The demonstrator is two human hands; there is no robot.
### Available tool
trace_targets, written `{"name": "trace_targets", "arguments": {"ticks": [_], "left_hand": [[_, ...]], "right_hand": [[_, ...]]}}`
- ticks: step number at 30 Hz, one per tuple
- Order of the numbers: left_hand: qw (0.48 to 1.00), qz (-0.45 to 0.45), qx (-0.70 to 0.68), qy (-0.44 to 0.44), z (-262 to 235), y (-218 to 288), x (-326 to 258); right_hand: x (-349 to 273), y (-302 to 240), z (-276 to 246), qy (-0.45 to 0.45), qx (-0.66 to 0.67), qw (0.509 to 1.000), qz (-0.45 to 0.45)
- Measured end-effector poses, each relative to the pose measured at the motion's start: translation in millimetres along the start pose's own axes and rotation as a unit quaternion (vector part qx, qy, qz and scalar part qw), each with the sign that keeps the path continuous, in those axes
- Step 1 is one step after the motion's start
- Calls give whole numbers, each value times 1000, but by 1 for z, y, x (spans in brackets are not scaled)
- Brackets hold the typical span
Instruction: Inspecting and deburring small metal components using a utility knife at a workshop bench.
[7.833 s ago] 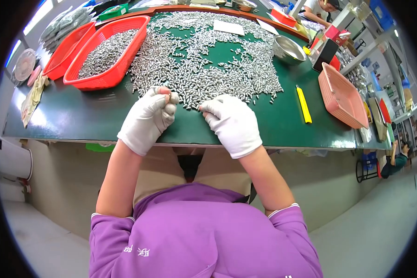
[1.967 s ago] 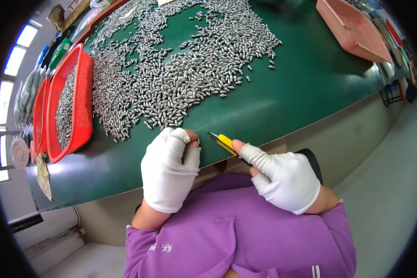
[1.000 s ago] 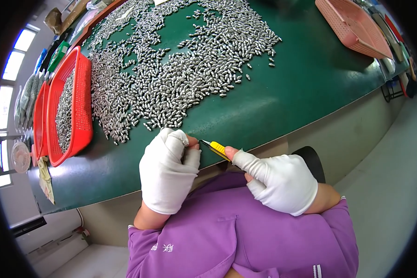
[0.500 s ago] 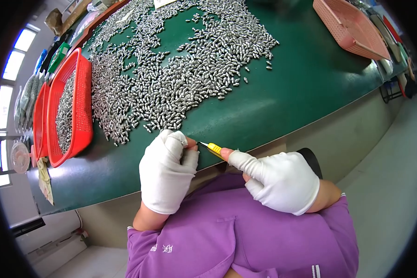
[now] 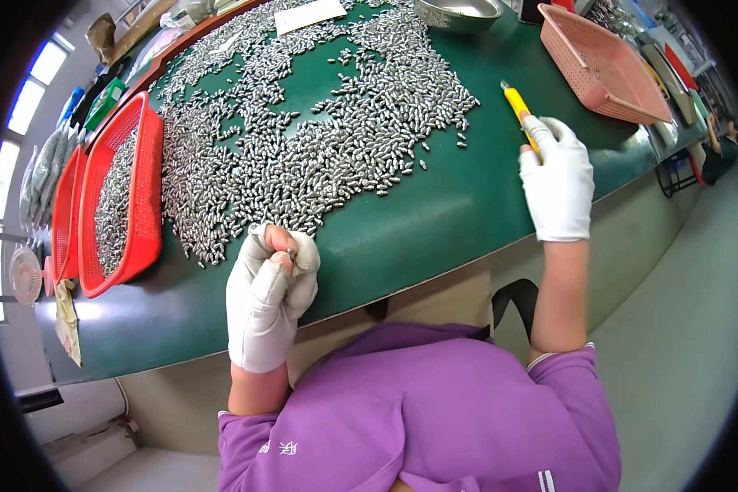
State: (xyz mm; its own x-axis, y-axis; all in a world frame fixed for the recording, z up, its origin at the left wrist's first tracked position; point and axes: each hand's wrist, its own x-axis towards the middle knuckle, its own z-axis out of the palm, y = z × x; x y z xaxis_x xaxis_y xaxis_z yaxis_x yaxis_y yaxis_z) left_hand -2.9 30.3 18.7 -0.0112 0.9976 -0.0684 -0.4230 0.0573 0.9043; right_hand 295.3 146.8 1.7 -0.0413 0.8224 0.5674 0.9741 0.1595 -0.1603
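Standing at the near edge of the green desk (image 5: pixel 435 225), the person has the left hand (image 5: pixel 262 303) raised at the near side of a broad spread of silvery metal parts (image 5: pixel 336 152). Its thumb and forefinger, bare at the tips below a white glove, are pinched together on a small piece (image 5: pixel 292 253), too tiny for me to make out well. Farther right, the gloved right hand (image 5: pixel 559 189) has its fingers closed round a yellow knife (image 5: pixel 517 107), the tip pointing to the far side; whether it touches the desk I can't tell. Just beyond that hand sits a pink basket (image 5: pixel 619 109), with a metal bowl (image 5: pixel 451 20) at the far side. On the left, a red basket (image 5: pixel 149 205) holds more of the metal parts, and a white card (image 5: pixel 310 15) lies on the far part of the spread.
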Motion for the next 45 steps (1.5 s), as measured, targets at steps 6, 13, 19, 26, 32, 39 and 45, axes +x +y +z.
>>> {"name": "trace_targets", "arguments": {"ticks": [6,13,19,26,32,39,45], "left_hand": [[996,-54,-62,-30,0,-3,2],[997,-65,-20,-29,1,-4,1],[997,-72,-13,-26,3,-2,0],[997,-72,-9,-26,2,-2,0],[997,-80,12,-19,6,0,1],[992,-120,8,-28,5,1,0],[995,-98,-2,-17,4,1,-1]], "right_hand": [[-10,-76,-11,-6,227,955,-191],[-9,-103,-3,-99,223,950,-196],[-10,-108,-7,-147,234,941,-197],[-13,-111,-4,-156,245,933,-212],[-9,-117,-13,-119,483,841,-213],[-7,-134,-10,-151,527,790,-274],[-5,-129,-14,-95,493,840,-205]]}}
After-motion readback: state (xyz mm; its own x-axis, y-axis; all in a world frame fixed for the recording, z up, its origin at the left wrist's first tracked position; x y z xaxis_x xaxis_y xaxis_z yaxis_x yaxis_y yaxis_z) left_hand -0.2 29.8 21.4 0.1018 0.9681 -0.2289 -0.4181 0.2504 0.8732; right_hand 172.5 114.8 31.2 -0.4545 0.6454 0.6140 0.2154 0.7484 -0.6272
